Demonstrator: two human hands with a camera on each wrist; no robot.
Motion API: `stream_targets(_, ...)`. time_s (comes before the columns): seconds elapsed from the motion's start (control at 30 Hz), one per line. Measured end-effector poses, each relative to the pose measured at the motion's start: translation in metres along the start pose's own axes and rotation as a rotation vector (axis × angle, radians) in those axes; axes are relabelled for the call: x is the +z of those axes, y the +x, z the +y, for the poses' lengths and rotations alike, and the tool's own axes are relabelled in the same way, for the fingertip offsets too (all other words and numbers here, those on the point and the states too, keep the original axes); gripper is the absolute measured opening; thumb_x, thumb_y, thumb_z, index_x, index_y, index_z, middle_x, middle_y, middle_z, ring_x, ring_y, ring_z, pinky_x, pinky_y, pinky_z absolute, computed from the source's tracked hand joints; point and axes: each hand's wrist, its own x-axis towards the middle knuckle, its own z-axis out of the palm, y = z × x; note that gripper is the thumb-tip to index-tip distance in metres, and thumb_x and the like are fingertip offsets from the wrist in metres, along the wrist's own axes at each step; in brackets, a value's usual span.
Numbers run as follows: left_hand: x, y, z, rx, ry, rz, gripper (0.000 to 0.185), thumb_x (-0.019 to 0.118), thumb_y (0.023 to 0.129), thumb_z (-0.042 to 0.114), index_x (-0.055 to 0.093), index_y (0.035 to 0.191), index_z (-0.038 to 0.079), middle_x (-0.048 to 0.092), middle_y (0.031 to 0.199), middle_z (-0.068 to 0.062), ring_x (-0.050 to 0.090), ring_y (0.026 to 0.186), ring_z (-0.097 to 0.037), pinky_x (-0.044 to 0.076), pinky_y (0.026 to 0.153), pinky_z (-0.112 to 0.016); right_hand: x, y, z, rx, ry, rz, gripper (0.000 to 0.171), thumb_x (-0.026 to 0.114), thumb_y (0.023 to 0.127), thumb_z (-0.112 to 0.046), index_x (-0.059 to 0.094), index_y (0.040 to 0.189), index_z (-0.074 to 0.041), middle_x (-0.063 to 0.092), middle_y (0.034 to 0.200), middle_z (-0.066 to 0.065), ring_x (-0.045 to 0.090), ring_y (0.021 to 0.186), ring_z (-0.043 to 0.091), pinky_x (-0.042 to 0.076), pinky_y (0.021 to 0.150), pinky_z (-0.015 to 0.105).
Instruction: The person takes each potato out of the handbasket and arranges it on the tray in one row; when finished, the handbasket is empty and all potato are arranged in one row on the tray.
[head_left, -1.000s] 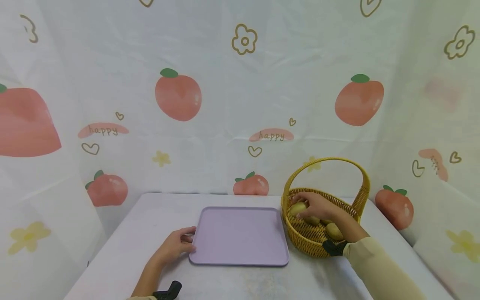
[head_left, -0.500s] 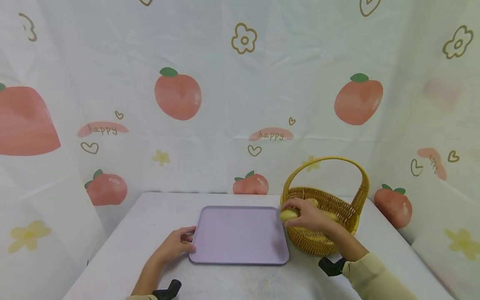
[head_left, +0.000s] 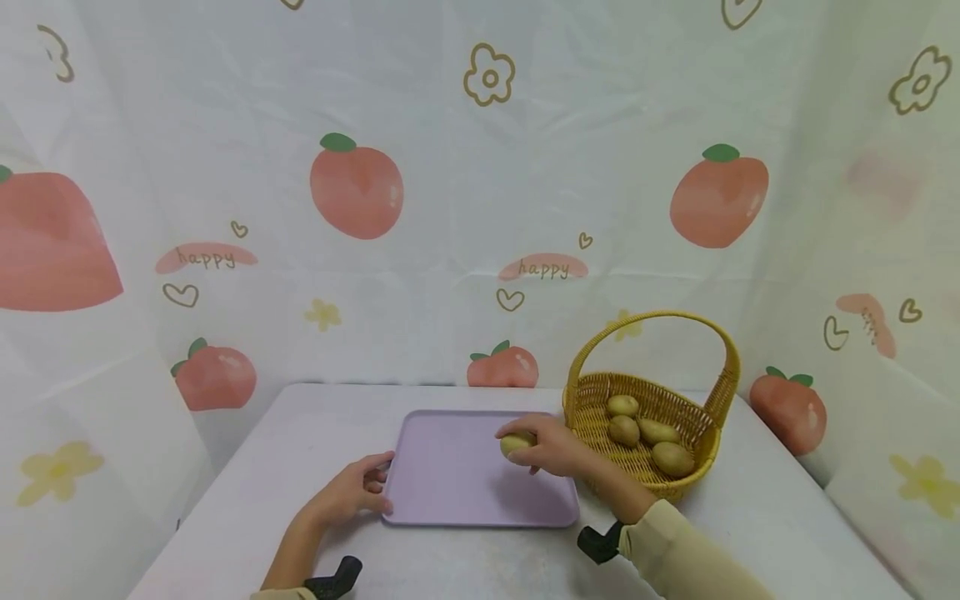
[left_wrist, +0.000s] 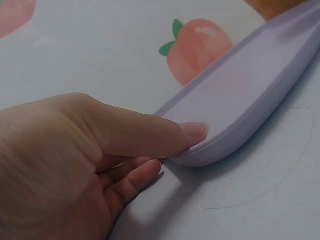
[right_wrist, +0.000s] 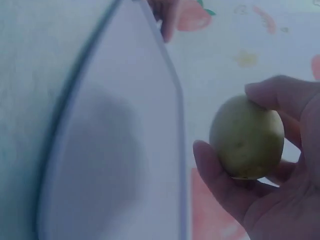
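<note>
A round, yellowish-green potato (right_wrist: 245,137) is held between the thumb and fingers of my right hand (head_left: 551,446). In the head view this hand hangs above the right half of a flat lilac tray (head_left: 457,475), with a shadow on the tray below. At the tray's left edge lies my left hand (head_left: 345,493). Its thumb (left_wrist: 192,132) rests on the rim in the left wrist view, while other fingers are loosely bent beside the tray; the index finger is mostly hidden there.
Right of the tray stands a woven yellow basket (head_left: 626,487) with a tall arched handle (head_left: 667,315). Several potatoes (head_left: 672,459) lie in it. A white table (head_left: 450,562) carries everything, and a fruit-printed curtain (head_left: 435,317) hangs behind.
My right hand has taken hold of a potato in the basket, lifted it over the rim and moved left above the tray. The left hand has stayed at the tray's edge.
</note>
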Motion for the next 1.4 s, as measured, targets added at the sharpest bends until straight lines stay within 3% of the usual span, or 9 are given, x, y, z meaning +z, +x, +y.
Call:
stream_targets(0.2, -0.001, -0.001, 0.0, 0.025, -0.001, -0.012, 0.087, 0.085, 0.068, 0.005, 0.04, 0.141, -0.009, 0.06, 0.116, -0.016, 0.057, 0.1, -0.027, 0.047, 0.088, -0.043, 0.031, 0.021, 0.004, 0.095, -0.029, 0.029, 0.039, 0.073, 0.079, -0.006, 0.064, 0.117, -0.009, 0.058, 0.094, 0.006, 0.056, 0.074, 0.018, 0.053, 0.059, 0.036)
stream_targets(0.43, 0.0, -0.001, 0.002, 0.021, 0.004, -0.003, 0.086, 0.085, 0.068, 0.004, 0.041, 0.141, -0.009, 0.059, 0.116, -0.016, 0.057, 0.1, -0.027, 0.046, 0.088, -0.044, 0.066, 0.043, 0.004, 0.095, -0.163, 0.022, 0.046, 0.074, 0.071, -0.009, 0.065, 0.116, -0.012, 0.06, 0.095, 0.0, 0.051, 0.078, 0.016, 0.042, 0.063, 0.029)
stream_targets(0.63, 0.002, 0.001, 0.003, -0.006, 0.012, 0.006, 0.087, 0.086, 0.068, 0.008, 0.043, 0.141, -0.006, 0.06, 0.117, -0.015, 0.058, 0.101, -0.027, 0.047, 0.089, -0.045, 0.095, 0.058, -0.002, 0.111, -0.127, 0.108, 0.043, 0.082, 0.072, -0.022, 0.068, 0.111, -0.009, 0.062, 0.086, -0.001, 0.053, 0.073, 0.014, 0.045, 0.063, 0.029)
stream_targets(0.93, -0.002, -0.003, 0.006, 0.054, 0.011, -0.011, 0.086, 0.085, 0.069, 0.007, 0.041, 0.141, -0.008, 0.06, 0.115, -0.016, 0.058, 0.099, -0.027, 0.047, 0.087, -0.043, 0.136, 0.074, -0.008, 0.167, -0.097, 0.241, 0.046, 0.083, 0.072, -0.04, 0.063, 0.102, -0.011, 0.058, 0.085, -0.002, 0.049, 0.073, 0.014, 0.04, 0.062, 0.03)
stream_targets(1.23, -0.002, -0.003, 0.004, 0.027, 0.006, -0.015, 0.087, 0.085, 0.07, 0.009, 0.041, 0.143, -0.006, 0.06, 0.118, -0.016, 0.057, 0.1, -0.027, 0.048, 0.085, -0.041, 0.141, 0.075, -0.02, 0.138, -0.064, 0.098, 0.055, 0.084, 0.075, -0.031, 0.064, 0.119, -0.006, 0.061, 0.094, 0.0, 0.053, 0.085, 0.014, 0.046, 0.074, 0.03)
stream_targets(1.4, -0.001, -0.002, 0.004, 0.026, 0.002, -0.015, 0.086, 0.084, 0.07, 0.008, 0.041, 0.142, -0.007, 0.059, 0.119, -0.016, 0.056, 0.099, -0.026, 0.047, 0.083, -0.039, 0.143, 0.072, -0.02, 0.116, -0.054, 0.112, 0.05, 0.083, 0.076, -0.027, 0.065, 0.118, -0.006, 0.062, 0.094, 0.001, 0.056, 0.086, 0.015, 0.046, 0.073, 0.028)
